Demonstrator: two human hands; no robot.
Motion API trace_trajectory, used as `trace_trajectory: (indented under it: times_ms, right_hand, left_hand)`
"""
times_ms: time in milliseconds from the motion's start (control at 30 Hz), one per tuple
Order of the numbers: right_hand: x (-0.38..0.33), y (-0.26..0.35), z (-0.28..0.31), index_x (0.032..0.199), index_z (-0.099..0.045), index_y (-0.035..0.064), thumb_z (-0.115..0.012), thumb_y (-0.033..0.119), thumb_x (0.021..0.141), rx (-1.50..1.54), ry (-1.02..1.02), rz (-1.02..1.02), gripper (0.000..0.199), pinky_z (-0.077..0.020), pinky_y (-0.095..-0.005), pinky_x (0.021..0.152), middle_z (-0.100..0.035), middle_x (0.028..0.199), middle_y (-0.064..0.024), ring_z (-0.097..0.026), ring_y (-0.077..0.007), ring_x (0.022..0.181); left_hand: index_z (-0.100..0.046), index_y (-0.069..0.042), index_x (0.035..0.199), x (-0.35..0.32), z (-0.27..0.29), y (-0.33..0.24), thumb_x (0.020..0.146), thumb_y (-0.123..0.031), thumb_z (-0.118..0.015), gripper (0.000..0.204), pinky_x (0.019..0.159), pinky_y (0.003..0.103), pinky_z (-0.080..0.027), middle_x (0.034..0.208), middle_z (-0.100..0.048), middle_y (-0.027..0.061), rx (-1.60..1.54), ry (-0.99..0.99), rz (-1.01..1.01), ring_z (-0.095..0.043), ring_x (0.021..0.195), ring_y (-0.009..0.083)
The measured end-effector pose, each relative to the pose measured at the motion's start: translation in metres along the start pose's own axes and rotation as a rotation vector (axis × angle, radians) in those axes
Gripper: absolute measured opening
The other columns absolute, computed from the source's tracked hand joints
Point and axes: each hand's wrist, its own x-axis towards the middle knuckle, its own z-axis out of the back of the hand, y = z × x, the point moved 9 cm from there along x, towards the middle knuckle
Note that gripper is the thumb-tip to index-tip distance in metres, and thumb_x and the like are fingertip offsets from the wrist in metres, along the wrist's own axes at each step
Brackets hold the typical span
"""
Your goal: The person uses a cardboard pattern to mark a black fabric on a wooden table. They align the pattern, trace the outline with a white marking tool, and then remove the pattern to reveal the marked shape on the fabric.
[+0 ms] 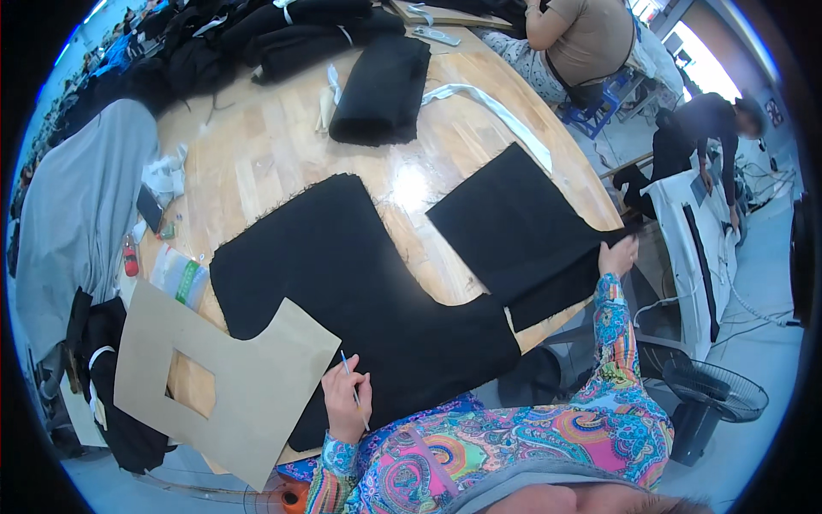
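Between the fingers of my left hand (344,403) is a slim pale pen (345,363), its upper end pointing away from me. That hand is closed and rests over the near part of a large black fabric piece (342,257) with a curved cutout. A tan cardboard pattern (248,403) with a rectangular window overlaps the fabric's left side. At the right table edge my right hand (619,255) is closed on the corner of a smaller black fabric panel (518,223), which is folded along its near side and pulled taut toward the hand.
A black fabric roll (381,90) and a white strip (488,98) lie on the wooden table (257,163). Black bundles (291,43) are piled at the back. A phone (150,208) sits at the left edge. A fan (702,385) stands right; two people work beyond the table.
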Motion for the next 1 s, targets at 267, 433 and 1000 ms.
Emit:
trace_trajectory:
  times_ms: [267,433,1000]
  right_hand:
    - [-0.074,0.231,-0.04,0.143,-0.034,0.0213,-0.055,0.05,0.087,0.306,0.738,0.754,0.066,-0.0153,-0.0662,0.106,-0.024,0.152,-0.009,-0.018,-0.0385,0.14]
    - [-0.03,0.265,-0.09,0.147,-0.027,0.0263,-0.039,0.06,0.091,0.21,0.696,0.641,0.066,-0.0142,-0.0711,0.103,-0.02,0.155,-0.0054,-0.015,-0.0368,0.142]
    - [-0.264,0.367,0.16,0.144,-0.031,0.0076,-0.055,0.052,0.086,0.77,0.766,1.425,0.077,-0.0099,-0.0532,0.113,-0.019,0.153,-0.0155,-0.01,-0.0353,0.143]
  left_hand:
    - [-0.055,-0.004,0.088,0.002,-0.005,-0.004,0.075,0.004,-0.067,0.02,0.084,0.042,-0.045,0.109,-0.064,0.0165,-0.014,0.016,-0.048,-0.06,0.096,0.0331]
    - [-0.057,-0.004,0.089,0.004,-0.002,-0.004,0.073,0.005,-0.068,0.021,0.083,0.04,-0.046,0.109,-0.065,0.0151,-0.008,0.004,-0.062,-0.06,0.096,0.0328]
    - [-0.045,-0.002,0.111,-0.123,0.274,0.144,0.086,-0.019,-0.067,0.037,0.101,0.04,-0.032,0.123,-0.053,0.0203,0.818,-0.766,0.669,-0.045,0.12,0.0314]
